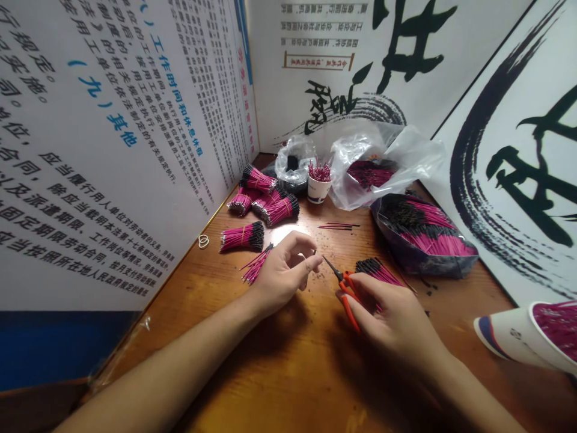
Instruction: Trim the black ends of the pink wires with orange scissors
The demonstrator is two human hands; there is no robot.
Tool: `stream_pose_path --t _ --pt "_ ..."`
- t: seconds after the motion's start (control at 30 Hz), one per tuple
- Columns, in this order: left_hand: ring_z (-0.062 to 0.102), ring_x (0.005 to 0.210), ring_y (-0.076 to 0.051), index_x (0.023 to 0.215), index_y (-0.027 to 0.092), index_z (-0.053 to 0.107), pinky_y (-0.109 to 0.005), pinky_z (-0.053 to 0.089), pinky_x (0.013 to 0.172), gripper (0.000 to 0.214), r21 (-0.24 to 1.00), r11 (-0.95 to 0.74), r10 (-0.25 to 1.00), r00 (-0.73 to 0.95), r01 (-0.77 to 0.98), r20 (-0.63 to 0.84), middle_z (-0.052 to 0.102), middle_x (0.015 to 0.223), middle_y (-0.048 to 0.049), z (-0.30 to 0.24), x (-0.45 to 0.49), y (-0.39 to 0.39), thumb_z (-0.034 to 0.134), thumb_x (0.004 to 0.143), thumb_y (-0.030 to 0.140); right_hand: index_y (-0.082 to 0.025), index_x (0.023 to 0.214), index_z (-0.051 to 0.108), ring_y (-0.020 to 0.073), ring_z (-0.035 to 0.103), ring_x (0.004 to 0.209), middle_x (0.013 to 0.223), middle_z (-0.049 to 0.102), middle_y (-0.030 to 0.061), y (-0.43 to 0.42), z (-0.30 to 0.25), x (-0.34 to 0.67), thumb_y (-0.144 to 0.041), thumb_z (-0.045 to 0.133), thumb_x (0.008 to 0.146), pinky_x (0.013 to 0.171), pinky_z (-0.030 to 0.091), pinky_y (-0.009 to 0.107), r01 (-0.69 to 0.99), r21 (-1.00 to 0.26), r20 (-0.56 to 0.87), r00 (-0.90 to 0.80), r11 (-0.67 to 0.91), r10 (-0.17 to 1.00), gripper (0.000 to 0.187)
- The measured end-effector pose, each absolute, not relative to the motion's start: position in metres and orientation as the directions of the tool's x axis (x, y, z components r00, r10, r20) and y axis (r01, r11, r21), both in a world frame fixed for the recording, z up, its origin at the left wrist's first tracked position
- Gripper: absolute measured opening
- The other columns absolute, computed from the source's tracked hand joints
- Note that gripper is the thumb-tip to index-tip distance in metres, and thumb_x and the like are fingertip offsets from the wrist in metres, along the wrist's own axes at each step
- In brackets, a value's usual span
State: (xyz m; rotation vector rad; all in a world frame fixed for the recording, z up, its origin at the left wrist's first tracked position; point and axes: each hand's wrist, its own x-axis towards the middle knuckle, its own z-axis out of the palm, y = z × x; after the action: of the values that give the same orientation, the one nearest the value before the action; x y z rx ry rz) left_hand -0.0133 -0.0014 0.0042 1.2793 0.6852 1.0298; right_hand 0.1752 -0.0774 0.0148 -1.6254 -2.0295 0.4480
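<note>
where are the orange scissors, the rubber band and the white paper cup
orange scissors (348, 293), head view, on the orange handle
rubber band (204, 242), head view, on the loop
white paper cup (318, 193), head view, on the side wall

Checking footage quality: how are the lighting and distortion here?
In the head view, wide-angle distortion bends the printed wall panel; glare whitens the wooden table beyond the left hand; the right hand casts soft shadow; the pink wire bundles look sharp.
</note>
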Motion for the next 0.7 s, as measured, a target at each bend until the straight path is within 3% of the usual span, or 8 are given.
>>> stream_pose_path --t 0.37,0.57,0.7 --pt "0.047 0.051 -0.004 0.090 0.016 0.056 -0.016 0.037 0.046 0.021 0.981 -0.048 0.887 0.443 -0.189 0.128 0.060 0.072 0.0019 0.0025 -0.0140 -0.0029 0.069 0.085 0.032 -0.020 0.084 0.061 0.0119 0.051 0.052 0.060 0.059 -0.0023 -0.0764 0.0183 0.1735 -0.034 0.052 0.091 0.052 0.036 0.022 0.798 -0.550 0.213 -0.151 0.247 0.965 0.017" --pt "0.047 0.056 -0.006 0.090 0.015 0.059 -0.018 0.037 0.051 0.018 0.985 -0.070 0.876 0.464 -0.156 0.135 0.059 0.073 0.0016 0.0038 -0.0133 -0.0039 0.067 0.086 0.031 -0.022 0.076 0.057 0.0135 0.048 0.051 0.057 0.058 -0.0021 -0.0716 0.0164 0.1768 -0.038 0.050 0.092 0.051 0.032 0.025 0.853 -0.499 0.071 -0.136 0.153 0.988 0.024" --pt "0.048 0.058 -0.006 0.088 0.015 0.060 -0.018 0.037 0.053 0.016 0.984 -0.110 0.874 0.458 -0.139 0.162 0.060 0.074 0.0013 0.0034 -0.0140 -0.0025 0.067 0.086 0.029 -0.022 0.078 0.058 0.0139 0.049 0.052 0.059 0.060 -0.0022 -0.0705 0.0152 0.1775 -0.041 0.049 0.092 0.052 0.032 0.025 0.858 -0.495 0.061 -0.119 0.133 0.991 0.025"
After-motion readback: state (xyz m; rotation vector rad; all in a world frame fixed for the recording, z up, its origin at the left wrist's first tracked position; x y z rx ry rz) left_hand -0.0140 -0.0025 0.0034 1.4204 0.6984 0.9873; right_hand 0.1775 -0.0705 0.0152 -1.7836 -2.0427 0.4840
